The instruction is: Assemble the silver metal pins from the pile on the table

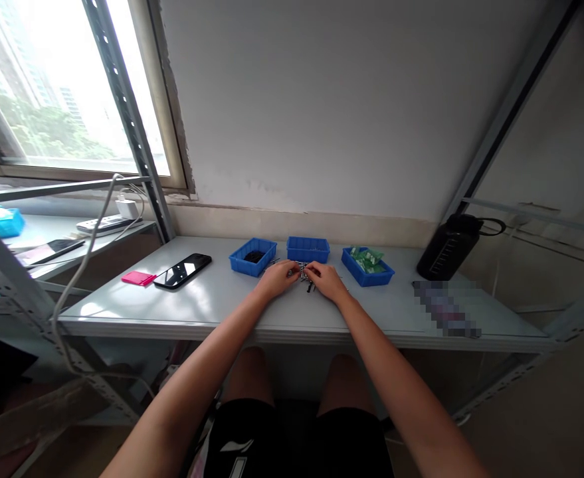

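Observation:
My left hand and my right hand meet over a small pile of screw-like metal pieces on the table. The fingers of both hands are curled and pinched close together, their tips among the pieces. Whatever sits between them is too small to make out. Just behind the hands stand three blue bins. The left bin holds small black parts. In the middle bin the contents hardly show. Green-and-white plastic packets fill the right bin.
A black phone and a pink-red flat item lie to the left. On the right, a black water bottle stands near a blurred-out object. Metal shelf posts frame the table; a white cable hangs at left.

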Available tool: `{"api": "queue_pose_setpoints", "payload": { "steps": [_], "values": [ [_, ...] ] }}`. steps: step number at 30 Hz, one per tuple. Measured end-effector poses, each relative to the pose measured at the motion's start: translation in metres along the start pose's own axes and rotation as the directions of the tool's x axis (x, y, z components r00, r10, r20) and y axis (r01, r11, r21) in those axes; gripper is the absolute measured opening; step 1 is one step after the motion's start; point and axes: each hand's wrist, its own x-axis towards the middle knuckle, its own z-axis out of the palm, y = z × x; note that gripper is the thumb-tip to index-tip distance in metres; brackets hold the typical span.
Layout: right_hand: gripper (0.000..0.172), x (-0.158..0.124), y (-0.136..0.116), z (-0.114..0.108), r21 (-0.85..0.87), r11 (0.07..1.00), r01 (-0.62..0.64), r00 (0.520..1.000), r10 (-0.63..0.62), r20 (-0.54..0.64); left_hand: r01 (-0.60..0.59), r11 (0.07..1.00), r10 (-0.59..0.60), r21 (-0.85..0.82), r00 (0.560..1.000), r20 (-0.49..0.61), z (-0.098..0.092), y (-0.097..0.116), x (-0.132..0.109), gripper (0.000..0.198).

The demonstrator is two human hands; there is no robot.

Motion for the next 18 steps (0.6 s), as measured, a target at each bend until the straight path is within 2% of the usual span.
{"api": "queue_pose_setpoints", "payload": {
  "steps": [10,18],
  "values": [
    [0.026,-0.0001,0.0022,-0.0049,-0.032,0.999,-0.038,0.998,0.036,-0.058,0.036,0.999,-0.035,0.01,0.998,-0.048,0.0011,-0.0057,0.003,0.025],
    [0.023,0.0007,0.0067,-0.0043,-0.085,0.996,-0.002,1.0,0.004,0.021,0.011,1.0,-0.012,-0.011,0.997,-0.078,-0.0034,0.0003,0.0014,0.026]
  ]
}}
